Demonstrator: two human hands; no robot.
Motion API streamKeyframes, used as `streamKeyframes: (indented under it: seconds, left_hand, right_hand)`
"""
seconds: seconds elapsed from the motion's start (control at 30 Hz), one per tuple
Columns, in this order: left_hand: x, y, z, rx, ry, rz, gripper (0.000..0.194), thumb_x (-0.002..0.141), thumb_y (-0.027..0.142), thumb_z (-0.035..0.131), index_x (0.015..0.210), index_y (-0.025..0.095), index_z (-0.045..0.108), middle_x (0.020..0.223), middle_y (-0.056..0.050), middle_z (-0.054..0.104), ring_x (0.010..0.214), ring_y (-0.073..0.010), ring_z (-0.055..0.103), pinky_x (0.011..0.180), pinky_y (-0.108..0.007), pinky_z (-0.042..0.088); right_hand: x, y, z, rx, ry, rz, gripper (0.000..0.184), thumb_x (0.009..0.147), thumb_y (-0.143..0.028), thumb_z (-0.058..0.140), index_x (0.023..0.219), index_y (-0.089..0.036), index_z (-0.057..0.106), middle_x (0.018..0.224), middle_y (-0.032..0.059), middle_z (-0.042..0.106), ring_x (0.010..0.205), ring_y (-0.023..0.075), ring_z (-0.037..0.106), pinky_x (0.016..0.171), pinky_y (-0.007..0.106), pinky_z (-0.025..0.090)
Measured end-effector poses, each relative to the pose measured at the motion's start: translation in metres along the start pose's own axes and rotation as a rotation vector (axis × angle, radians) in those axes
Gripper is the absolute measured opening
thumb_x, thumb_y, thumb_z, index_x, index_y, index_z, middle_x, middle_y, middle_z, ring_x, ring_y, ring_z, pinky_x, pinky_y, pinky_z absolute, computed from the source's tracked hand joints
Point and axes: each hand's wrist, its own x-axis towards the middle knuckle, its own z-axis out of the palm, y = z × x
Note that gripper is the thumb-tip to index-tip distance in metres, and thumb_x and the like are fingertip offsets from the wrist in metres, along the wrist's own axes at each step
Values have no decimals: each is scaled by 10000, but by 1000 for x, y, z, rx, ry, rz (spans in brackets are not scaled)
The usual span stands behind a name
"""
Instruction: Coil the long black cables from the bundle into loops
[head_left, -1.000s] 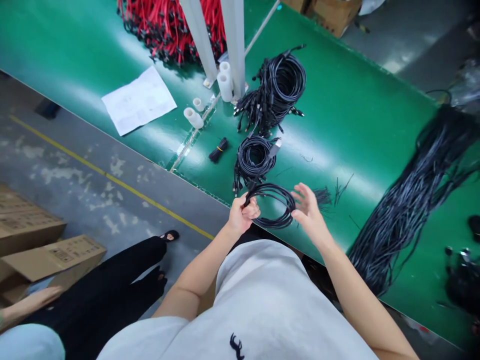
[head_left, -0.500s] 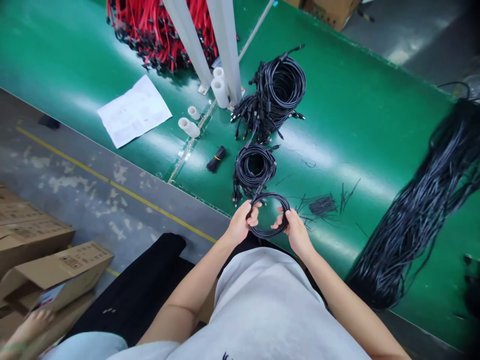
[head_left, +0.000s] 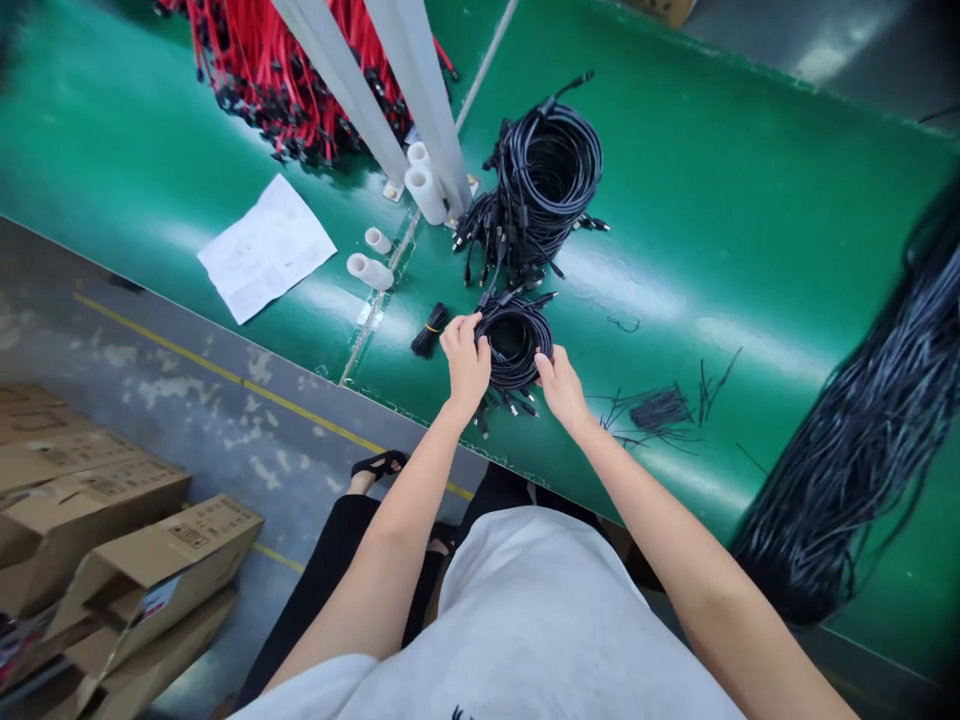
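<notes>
A coiled black cable (head_left: 517,374) lies on top of a small stack of similar coils near the table's front edge. My left hand (head_left: 466,362) grips its left side, fingers over the rim and thumb toward me. At the right side, my right hand (head_left: 561,388) pinches the ring between thumb and fingers. Cable ends with plugs (head_left: 517,403) stick out below the stack. Left of my left hand lies a bundle of black ties (head_left: 429,332) with a yellow band. Just behind stands a taller stack of coiled black cables (head_left: 589,165).
Loose black ties (head_left: 660,408) lie to the right, and a long heap of black cables (head_left: 847,470) beyond them. Grey posts (head_left: 427,100), white tubes (head_left: 370,271), a paper sheet (head_left: 266,250) and red cables (head_left: 255,70) occupy the left. Cardboard boxes (head_left: 169,540) stand on the floor.
Both hands have moved forward with the coiled cable, from near the table edge onto the small stack. The other person's hand at lower left is out of view.
</notes>
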Motion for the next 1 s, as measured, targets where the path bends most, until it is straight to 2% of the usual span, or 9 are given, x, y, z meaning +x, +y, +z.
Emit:
streamKeyframes:
  seconds: [0.13,0.27,0.4,0.47,0.53,0.63,0.77,0.87,1.0]
  left_hand:
    - [2,-12,9,-69,-72,38,491,1007,294,303,1470,142,361,1544,-175,380,1469,-234,311,1217,-424,247]
    - [15,-23,9,-105,-131,1,514,1004,309,330,1465,85,368,1534,-202,401,1472,-221,327,1229,-378,233]
    - [0,-26,-15,-117,18,-29,514,962,311,455,1426,96,408,1527,-200,396,1469,-230,326,1239,-390,205]
    - [-21,-23,-28,-168,132,-4,490,954,278,445,1414,115,404,1464,-188,450,1397,-225,416,1200,-405,292]
    - [-50,-17,-36,-243,156,20,416,946,239,418,1344,127,459,1368,-164,521,1243,-205,549,1116,-391,407]
    - [-105,-5,-36,-329,-49,16,288,934,233,438,1168,135,575,1118,-105,642,978,-164,652,969,-358,513]
    - [-184,21,-13,-344,-451,-53,232,926,264,477,1055,158,638,975,-66,691,853,-137,671,884,-324,545]
    - [-234,47,12,-341,-638,-104,236,907,280,500,1053,169,649,975,-68,710,864,-143,681,883,-323,549]
    - [-289,83,37,-334,-828,-98,253,903,278,496,1080,176,645,1002,-73,722,897,-158,693,904,-341,548]
  right_hand:
    - [-32,28,-8,-58,-77,-62,459,950,-493,423,1292,-198,502,1114,84,633,857,188,645,869,366,487]
    - [-78,74,-15,-187,-185,81,309,955,-352,405,1124,-198,613,1097,67,662,902,175,654,890,342,484]
    - [-144,124,-18,-171,-188,272,225,944,-268,464,1027,-205,663,996,27,697,839,137,660,851,282,497]
    - [-184,153,-24,-160,-162,406,176,939,-244,513,940,-196,682,918,16,701,825,128,655,848,265,499]
    - [-227,184,-35,-162,-104,555,137,932,-240,568,893,-177,684,910,25,694,861,132,648,878,280,502]
    - [-288,233,-57,-184,27,781,208,948,-325,596,1040,-151,663,1066,61,663,959,152,631,898,347,527]
    - [-343,297,-98,-258,280,991,351,971,-359,553,1243,-139,583,1234,115,592,1094,204,596,956,425,506]
    - [-356,340,-131,-305,417,1014,415,977,-337,492,1314,-100,528,1302,195,542,1183,247,555,1031,429,439]
    - [-352,380,-142,-227,303,882,407,922,-356,559,1258,-129,591,1208,148,630,1110,237,604,991,366,459]
